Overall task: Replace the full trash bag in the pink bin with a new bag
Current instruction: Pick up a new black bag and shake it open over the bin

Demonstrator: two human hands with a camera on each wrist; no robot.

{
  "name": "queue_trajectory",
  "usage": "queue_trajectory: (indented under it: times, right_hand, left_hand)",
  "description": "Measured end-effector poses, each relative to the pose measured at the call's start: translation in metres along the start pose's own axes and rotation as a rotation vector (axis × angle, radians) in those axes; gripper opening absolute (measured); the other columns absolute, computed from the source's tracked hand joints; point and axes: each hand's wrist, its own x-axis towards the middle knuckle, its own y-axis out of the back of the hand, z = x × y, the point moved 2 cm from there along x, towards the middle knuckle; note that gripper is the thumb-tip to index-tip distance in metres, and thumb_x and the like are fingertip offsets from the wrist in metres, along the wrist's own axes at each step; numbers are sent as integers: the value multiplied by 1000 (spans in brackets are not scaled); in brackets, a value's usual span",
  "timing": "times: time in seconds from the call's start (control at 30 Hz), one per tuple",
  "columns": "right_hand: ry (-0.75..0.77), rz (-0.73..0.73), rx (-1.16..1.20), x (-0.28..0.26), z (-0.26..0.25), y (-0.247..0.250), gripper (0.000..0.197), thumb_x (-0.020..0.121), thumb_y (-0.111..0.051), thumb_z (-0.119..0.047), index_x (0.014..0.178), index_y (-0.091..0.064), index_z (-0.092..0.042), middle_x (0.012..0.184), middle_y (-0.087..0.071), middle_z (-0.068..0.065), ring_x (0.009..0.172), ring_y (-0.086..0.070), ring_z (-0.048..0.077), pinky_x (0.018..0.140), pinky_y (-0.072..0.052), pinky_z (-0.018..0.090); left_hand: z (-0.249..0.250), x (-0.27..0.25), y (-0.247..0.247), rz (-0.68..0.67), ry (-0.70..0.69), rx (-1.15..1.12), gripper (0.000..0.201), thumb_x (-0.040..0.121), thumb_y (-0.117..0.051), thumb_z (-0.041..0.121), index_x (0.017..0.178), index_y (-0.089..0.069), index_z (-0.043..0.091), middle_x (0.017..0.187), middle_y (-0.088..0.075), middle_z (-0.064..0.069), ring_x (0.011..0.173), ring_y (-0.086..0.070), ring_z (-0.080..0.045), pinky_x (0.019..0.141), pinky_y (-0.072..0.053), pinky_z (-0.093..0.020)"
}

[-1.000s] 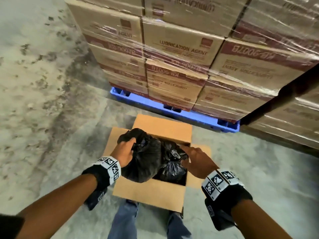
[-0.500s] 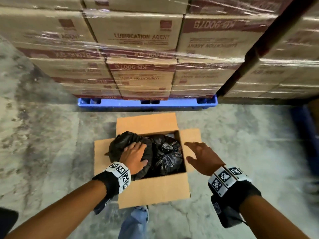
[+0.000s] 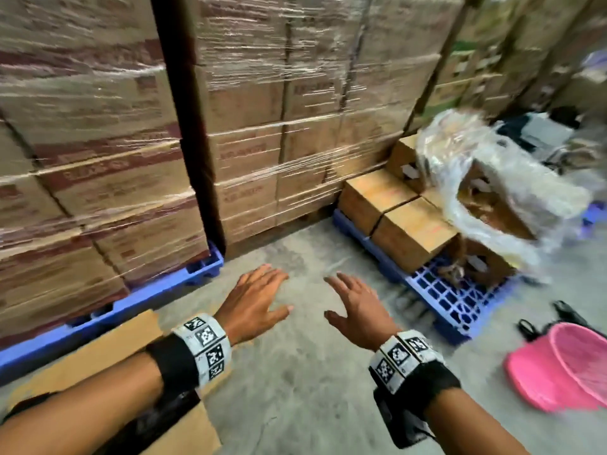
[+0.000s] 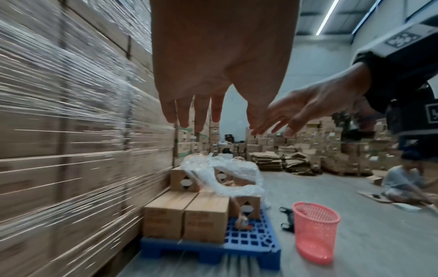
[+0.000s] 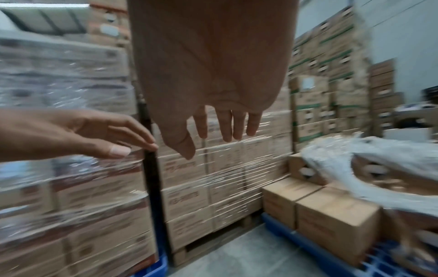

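Left hand (image 3: 254, 302): palm down above the concrete floor (image 3: 295, 372), holding nothing.
Left fingers (image 4: 200, 114): released, straight and slightly spread.
Right hand (image 3: 358, 310): palm down just beside the left hand, apart from it, holding nothing.
Right fingers (image 5: 227, 123): released, straight and loosely spread.
Wrist bands: each wrist carries a black strap with white square-coded marker tiles.
Pink bin (image 3: 565, 366): pink plastic basket with a fine mesh wall and a wide round mouth; it stands upright on the floor in the left wrist view. No bag shows over its rim.
Bin position: to the right of the right hand and well apart from both hands, near the corner of the blue pallet (image 3: 450, 300).
Black item (image 3: 538, 323): lies on the floor just beside the bin, on its pallet side; what it is cannot be told.
Open carton (image 3: 108, 353): brown cardboard, under the left forearm at the lower left.
Pallet load: brown cartons (image 3: 407, 221) with loose clear film (image 3: 486, 178) draped over them.
Wrapped stacks (image 3: 98, 142): tall film-wrapped cartons ahead of the hands.
Writing: the print on the cartons is too blurred to read.
Background: a seated person (image 4: 403, 180) on the floor among flattened cardboard.
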Motion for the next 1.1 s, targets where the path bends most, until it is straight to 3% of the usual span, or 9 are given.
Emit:
queue_trajectory:
  times: [0.17,0.27,0.4,0.5,0.63,0.73,0.87,0.97,1.1]
  right_hand:
    - [-223,109,58,-108,184,73,71,78,-54,-28,145,-31,-18,150,-35,12,138,-32,29,112,-29,38]
    - [-377,203,127,-176,294,105,69,74,-55,-20,141,-38,-15,142,-45,14,129,-43,32,105,-35,36]
    - [-524,253,161,-249,416,131,69,78,-50,-26,144,-31,-17,149,-36,10,137,-33,26,112,-24,31]
    - [-595,283,170,-291,513,150,67,82,-56,-13,144,-31,-17,150,-35,9,139,-31,24,113,-22,29]
    - [-696,263,165,-344,643,173,70,80,-57,-11,145,-31,-17,152,-34,7,139,-31,24,114,-23,32]
    - [-750,235,185,-386,725,194,71,80,-57,-13,145,-29,-20,150,-36,5,136,-34,25,113,-29,35]
    - [-807,233,254,-440,825,219,66,88,-52,-16,146,-23,-25,151,-33,1,139,-29,19,111,-24,28]
    - [-836,202,287,-470,906,228,64,90,-49,-19,147,-20,-27,152,-30,2,140,-27,19,112,-26,30]
    - [-803,110,305,-496,1028,238,63,91,-48,-22,147,-19,-30,154,-28,3,140,-26,21,113,-27,32]
  left_hand:
    - [178,80,-53,38,-186,-9,86,66,-25,71,136,-39,23,148,-40,1,141,-27,-16,113,-22,-32]
    - [282,127,-97,-17,-318,-47,101,60,-23,87,138,-38,25,149,-38,3,143,-23,-13,114,-19,-30]
    - [385,192,-154,-74,-409,-76,101,61,-17,90,138,-36,28,148,-38,6,142,-25,-9,113,-21,-30]
    - [464,245,-203,-127,-445,-78,108,58,-12,92,134,-43,22,142,-45,4,137,-34,-11,109,-24,-25]
    - [574,324,-276,-216,-483,-92,88,67,-33,78,130,-49,17,136,-53,0,128,-46,-14,102,-31,-23]
    - [649,370,-328,-329,-453,-114,77,75,-40,69,133,-45,19,137,-53,-2,126,-48,-16,102,-39,-30]
    - [754,415,-386,-440,-450,-117,73,77,-44,63,135,-40,20,140,-48,-1,128,-45,-17,103,-38,-30]
    - [823,448,-432,-453,-439,-140,57,85,-55,47,133,-43,19,140,-50,-1,128,-46,-17,105,-37,-32]
    - [909,491,-496,-424,-375,-188,47,86,-59,38,127,-48,17,133,-55,-2,123,-50,-18,99,-39,-29]
